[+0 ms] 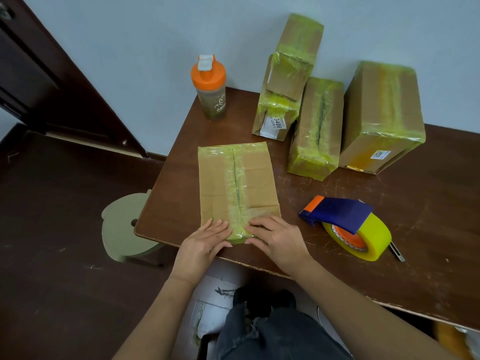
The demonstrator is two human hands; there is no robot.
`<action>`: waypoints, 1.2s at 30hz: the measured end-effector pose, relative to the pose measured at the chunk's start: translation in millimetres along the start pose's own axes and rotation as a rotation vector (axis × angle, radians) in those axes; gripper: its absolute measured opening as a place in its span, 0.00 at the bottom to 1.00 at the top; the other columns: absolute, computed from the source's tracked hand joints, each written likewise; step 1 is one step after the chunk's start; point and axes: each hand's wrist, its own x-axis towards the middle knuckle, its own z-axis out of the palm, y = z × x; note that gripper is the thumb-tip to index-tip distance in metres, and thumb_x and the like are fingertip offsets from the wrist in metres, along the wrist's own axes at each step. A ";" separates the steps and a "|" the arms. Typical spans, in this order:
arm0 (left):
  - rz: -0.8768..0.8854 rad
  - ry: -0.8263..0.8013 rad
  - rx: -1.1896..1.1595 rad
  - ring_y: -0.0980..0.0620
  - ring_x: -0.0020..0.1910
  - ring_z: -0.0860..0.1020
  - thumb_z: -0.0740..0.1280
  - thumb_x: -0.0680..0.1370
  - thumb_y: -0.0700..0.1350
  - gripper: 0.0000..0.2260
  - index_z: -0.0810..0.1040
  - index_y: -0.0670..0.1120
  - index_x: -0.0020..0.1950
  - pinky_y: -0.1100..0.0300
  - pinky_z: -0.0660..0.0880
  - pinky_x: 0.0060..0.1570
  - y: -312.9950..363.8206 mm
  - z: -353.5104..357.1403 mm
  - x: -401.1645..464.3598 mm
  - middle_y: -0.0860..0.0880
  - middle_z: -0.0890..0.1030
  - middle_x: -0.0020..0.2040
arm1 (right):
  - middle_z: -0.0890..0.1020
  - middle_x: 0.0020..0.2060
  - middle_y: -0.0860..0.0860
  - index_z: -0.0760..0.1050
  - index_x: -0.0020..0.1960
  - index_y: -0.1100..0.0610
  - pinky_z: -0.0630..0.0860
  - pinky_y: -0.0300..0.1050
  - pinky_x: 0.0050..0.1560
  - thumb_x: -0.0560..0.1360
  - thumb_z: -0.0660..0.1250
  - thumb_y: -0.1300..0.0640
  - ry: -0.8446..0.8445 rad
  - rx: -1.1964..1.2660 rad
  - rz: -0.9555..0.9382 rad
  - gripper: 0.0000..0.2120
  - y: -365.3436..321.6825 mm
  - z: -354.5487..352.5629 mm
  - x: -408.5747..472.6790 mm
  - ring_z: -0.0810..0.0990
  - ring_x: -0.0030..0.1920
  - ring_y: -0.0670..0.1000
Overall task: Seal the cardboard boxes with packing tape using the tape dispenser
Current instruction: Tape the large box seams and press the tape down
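While both hands are flat on the near end of the box, nothing is actually being held. Going left to right: there's a pale green stool (pixel 122 229) on the floor just beside the table's left corner, partly tucked under it. The brown table (pixel 428 203) is scuffed and scratched. Toward its back left corner stands a shaker bottle (pixel 210 88) with an orange lid, upright, near the wall.

Front and center is the cardboard box (pixel 237 183), lying flat with yellowish tape down its middle seam and across the far and near ends. The left hand (pixel 205 242) rests on the near-left corner, fingers straight and spread a bit, pressing down on the tape. The right hand (pixel 275 237) does the same on the near-right corner, fingers straight, fingertips almost meeting the left's over the taped seam. So both grips are spread and pressing, not pinching anything.

Behind and to the right are the taped boxes: a stack leaning against the wall (pixel 285 81), a narrow one (pixel 315 128) beside it, and a bigger one (pixel 381 115) furthest right, touching the narrow one.

The tape dispenser (pixel 345 224), blue and orange with a yellow roll, lies on the table to the right of the right hand, apart from it.
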 end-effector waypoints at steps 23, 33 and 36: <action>0.041 -0.095 0.130 0.55 0.54 0.82 0.63 0.75 0.56 0.17 0.84 0.49 0.56 0.59 0.78 0.55 -2.2 -1.4 8.7 0.51 0.83 0.57 | 0.76 0.40 0.44 0.76 0.41 0.49 0.70 0.41 0.23 0.73 0.64 0.41 -0.144 -0.207 -0.015 0.12 -15.6 -3.8 14.2 0.77 0.41 0.49; -0.047 -0.193 0.078 0.55 0.56 0.80 0.61 0.76 0.57 0.17 0.82 0.53 0.59 0.58 0.79 0.54 -1.6 -11.4 13.1 0.54 0.81 0.60 | 0.75 0.41 0.42 0.76 0.42 0.49 0.68 0.40 0.26 0.70 0.64 0.37 -0.258 -0.152 0.043 0.15 -21.7 -18.5 22.5 0.77 0.44 0.49; -0.054 -0.206 0.095 0.55 0.56 0.81 0.61 0.76 0.57 0.17 0.82 0.54 0.58 0.57 0.81 0.51 -0.9 -13.5 14.7 0.55 0.81 0.59 | 0.75 0.41 0.43 0.76 0.41 0.48 0.67 0.40 0.24 0.71 0.67 0.39 -0.267 -0.169 0.029 0.13 -22.7 -19.6 23.8 0.77 0.44 0.48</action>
